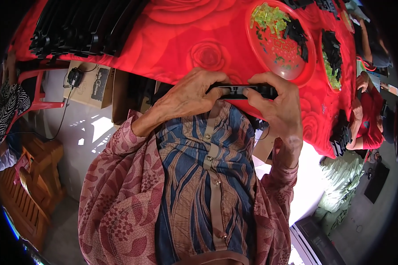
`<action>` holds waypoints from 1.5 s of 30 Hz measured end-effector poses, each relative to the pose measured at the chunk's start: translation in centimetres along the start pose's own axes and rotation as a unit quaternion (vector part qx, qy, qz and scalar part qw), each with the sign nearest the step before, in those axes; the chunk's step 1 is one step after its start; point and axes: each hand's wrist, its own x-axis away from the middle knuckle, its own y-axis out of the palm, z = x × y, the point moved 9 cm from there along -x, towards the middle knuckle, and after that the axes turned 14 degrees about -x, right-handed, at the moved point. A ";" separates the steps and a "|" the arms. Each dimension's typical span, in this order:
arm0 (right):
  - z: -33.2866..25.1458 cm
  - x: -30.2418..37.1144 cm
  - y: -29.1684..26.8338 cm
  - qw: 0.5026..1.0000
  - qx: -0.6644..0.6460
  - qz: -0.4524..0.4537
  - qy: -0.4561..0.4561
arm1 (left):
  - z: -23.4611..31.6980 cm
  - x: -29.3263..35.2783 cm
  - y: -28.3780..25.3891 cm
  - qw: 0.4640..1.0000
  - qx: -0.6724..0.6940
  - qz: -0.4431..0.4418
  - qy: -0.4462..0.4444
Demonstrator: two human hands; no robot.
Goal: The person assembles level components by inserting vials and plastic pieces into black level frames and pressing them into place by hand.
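Observation:
Between my two hands, at the table's near edge, is a long black plastic part with a hollow, channel-like side showing. My left hand grips its left end, thumb against the near side and fingers behind. At the other end my right hand holds it the same way, thumb pressed near the middle. Beyond my right hand lies an oval red tray with yellow-green translucent pieces and small black pieces in it. My fingers cover both ends of the part.
Long black parts lie in a row at the table's far left. A red rose-patterned cloth covers the table. A second tray of pieces and people's hands are at right. A cardboard box and red chair stand left.

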 end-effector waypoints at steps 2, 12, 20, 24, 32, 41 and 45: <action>-0.2 -0.4 0.0 1.000 0.023 -0.002 -0.001 | -0.1 0.1 0.0 1.000 0.008 0.008 0.001; -1.2 -0.3 0.6 0.996 0.069 0.038 -0.044 | -0.1 0.2 -0.2 0.994 -0.030 0.011 -0.106; -1.2 -1.5 -1.2 0.999 -0.013 -0.012 -0.050 | 0.4 -0.6 -0.1 0.987 0.155 -0.033 -0.019; -1.1 -2.5 -1.4 0.995 -0.054 -0.081 -0.032 | -0.1 0.3 2.6 0.898 0.378 -0.201 -0.102; -4.3 1.2 -4.3 0.958 -0.097 0.188 -0.193 | -2.1 0.1 3.2 0.869 0.458 -0.092 -0.163; -1.8 1.1 1.4 0.952 0.029 0.229 -0.202 | -2.9 0.3 3.2 0.868 0.451 -0.031 -0.205; -1.1 1.1 2.9 0.939 0.123 0.244 -0.211 | -3.1 0.3 3.4 0.866 0.444 0.006 -0.230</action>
